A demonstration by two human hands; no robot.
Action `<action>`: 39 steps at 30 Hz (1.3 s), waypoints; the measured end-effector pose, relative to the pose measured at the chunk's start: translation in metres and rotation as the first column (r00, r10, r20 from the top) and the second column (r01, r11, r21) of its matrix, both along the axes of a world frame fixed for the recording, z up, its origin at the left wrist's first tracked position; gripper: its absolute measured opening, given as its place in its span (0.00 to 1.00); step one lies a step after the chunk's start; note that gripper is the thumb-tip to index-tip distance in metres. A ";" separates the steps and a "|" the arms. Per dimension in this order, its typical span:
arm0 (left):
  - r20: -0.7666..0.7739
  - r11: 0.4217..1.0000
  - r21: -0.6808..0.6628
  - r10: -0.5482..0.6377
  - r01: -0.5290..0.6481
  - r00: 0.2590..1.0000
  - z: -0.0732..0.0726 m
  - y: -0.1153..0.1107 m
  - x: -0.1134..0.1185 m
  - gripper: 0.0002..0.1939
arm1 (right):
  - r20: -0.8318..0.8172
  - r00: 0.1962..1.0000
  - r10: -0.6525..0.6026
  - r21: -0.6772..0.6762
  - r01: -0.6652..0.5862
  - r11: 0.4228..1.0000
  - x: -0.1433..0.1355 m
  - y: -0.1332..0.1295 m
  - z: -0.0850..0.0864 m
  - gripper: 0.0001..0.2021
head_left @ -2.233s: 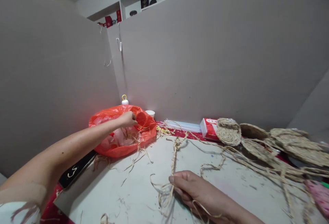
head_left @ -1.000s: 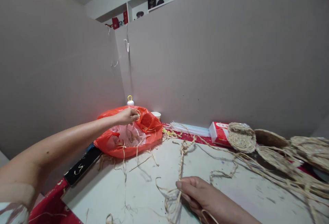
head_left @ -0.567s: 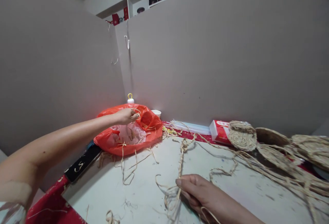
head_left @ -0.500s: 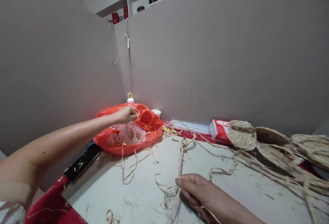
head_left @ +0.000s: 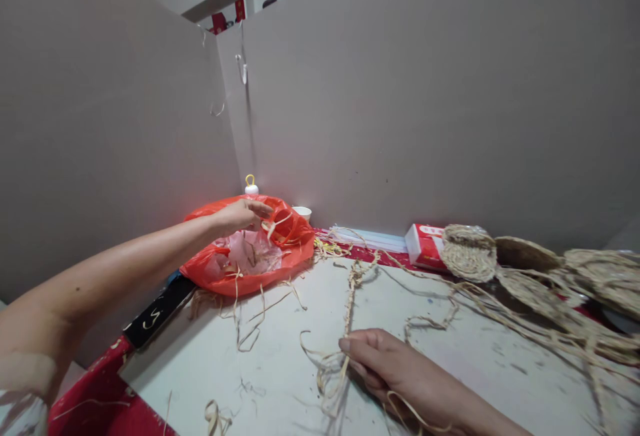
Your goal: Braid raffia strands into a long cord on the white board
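Note:
My right hand (head_left: 377, 363) pinches the lower end of a braided straw cord (head_left: 349, 299), from which loose strands hang over the white board (head_left: 280, 369). Over the red plastic bag (head_left: 300, 256) is my left hand (head_left: 250, 215), its fingers apart. A pale straw piece (head_left: 270, 227) is just below those fingers, at the bag's opening; it does not look gripped. Inside the bag lie a pinkish plastic liner and some straw bits, and several strands trail from its front edge onto the board.
Coiled woven straw pieces (head_left: 470, 256) and long cords lie at the right, beside a red and white box (head_left: 425, 246). A white cup (head_left: 302, 213) stands behind the bag. A black object (head_left: 159, 313) lies at the left edge. Grey panels rise behind.
My left hand has opened its fingers, and the straw it pinched is now below them. My right hand keeps its hold on the cord. The whole view has shifted slightly.

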State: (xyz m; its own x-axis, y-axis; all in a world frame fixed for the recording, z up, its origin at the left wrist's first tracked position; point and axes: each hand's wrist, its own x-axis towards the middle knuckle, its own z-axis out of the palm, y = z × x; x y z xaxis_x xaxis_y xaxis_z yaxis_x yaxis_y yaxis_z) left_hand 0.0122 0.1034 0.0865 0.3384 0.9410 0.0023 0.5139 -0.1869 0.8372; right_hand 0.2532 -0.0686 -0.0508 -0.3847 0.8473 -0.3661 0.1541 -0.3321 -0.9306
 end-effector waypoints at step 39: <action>0.156 0.957 -0.216 -0.163 0.194 0.974 -0.010 0.008 0.007 0.06 | 0.007 1.000 0.002 -0.011 -0.002 1.000 -0.001 0.000 0.002 0.21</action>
